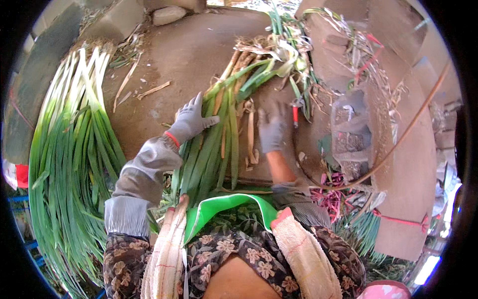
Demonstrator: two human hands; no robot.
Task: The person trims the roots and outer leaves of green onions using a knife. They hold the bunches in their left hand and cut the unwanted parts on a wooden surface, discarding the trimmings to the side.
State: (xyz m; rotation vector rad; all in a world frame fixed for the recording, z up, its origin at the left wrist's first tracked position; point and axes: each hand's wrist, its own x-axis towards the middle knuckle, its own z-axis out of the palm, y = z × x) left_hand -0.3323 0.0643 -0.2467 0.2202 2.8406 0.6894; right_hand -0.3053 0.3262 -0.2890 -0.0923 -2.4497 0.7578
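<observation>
My left hand [190, 117], in a grey glove with a red-orange cuff, lies on the green leaves of a bunch of long green onions [220, 123]. Its fingers point away from me and the thumb sticks out to the right. The brownish, soil-stained root ends [242, 63] of that bunch point away from me. Right of the leaves, my gloved right hand [272, 129] is blurred, fingers spread, with nothing seen in it. Beside it is a small red-handled tool [295, 114] with a metal head. Dry husk strips [251, 130] lie between the right hand and the bunch.
A large pile of cleaned green onions [78, 123] with white stems lies at left. Peeled leaf waste [291, 56] heaps at the far right. A brown hose [403, 138] arcs past a plastic-covered object [351, 134]. Pink ties [332, 190] lie near right.
</observation>
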